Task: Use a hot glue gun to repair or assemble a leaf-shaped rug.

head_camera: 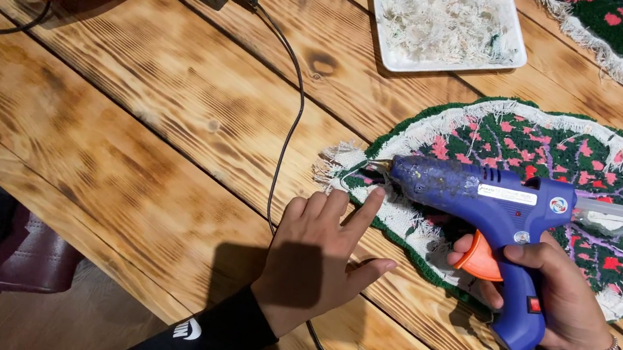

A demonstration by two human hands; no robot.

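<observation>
From the head camera, the right hand (560, 289) gripped the blue glue gun (490, 207) by its handle, nozzle at the tufted rug piece (572, 158) on the worktop (171, 111). The left hand (315, 259) lay open, forefinger pressing the rug's frayed edge. The rug looked soft, floppy and light, best pinned flat near its border.

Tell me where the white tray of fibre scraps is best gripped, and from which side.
Probably by the near long rim of the white tray, coming from the person's side. It lies flat with a raised lip, scraps fill its middle, and that edge faces bare table. Both hands are occupied at the rug piece.
</observation>
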